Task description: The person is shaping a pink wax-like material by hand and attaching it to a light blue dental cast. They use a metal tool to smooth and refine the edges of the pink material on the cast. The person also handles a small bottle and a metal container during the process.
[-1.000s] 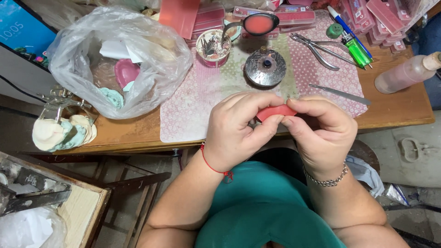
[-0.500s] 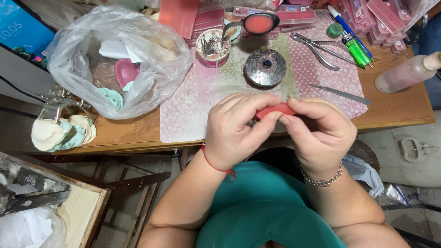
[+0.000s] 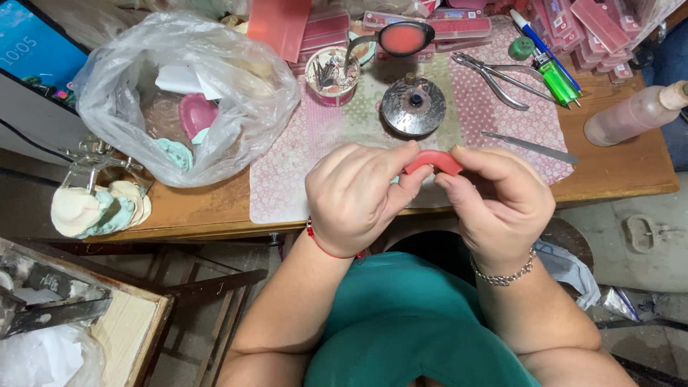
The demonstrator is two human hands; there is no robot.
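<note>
Red wax strip (image 3: 433, 160): a curved, arch-shaped piece, held above the near edge of the table (image 3: 616, 172), between both hands. Its long axis runs left to right across the view, with the hump of the arch toward the far side of the table and both ends hidden under fingertips.

Left hand (image 3: 355, 197): grip closed on the left end of the strip, thumb and forefinger pinching it, remaining fingers curled. A red cord bracelet (image 3: 322, 247) sits at the wrist.

Right hand (image 3: 502, 204): grip closed on the right end of the strip, likewise pinched between thumb and forefinger. A silver chain bracelet (image 3: 505, 272) sits at the wrist.

Surroundings: a pink patterned mat (image 3: 287, 179) covers the table under the hands. Just beyond the strip stands a round metal burner (image 3: 413, 106). A thin metal blade tool (image 3: 529, 147) lies to the right of it, with pliers (image 3: 498, 79) further back. A small cup of instruments (image 3: 331, 75) stands left of the burner. A clear plastic bag (image 3: 186, 93) lies well to the left. A pinkish bottle (image 3: 634, 115) lies on its side at the right edge. Nothing stands between the hands and the strip.
</note>
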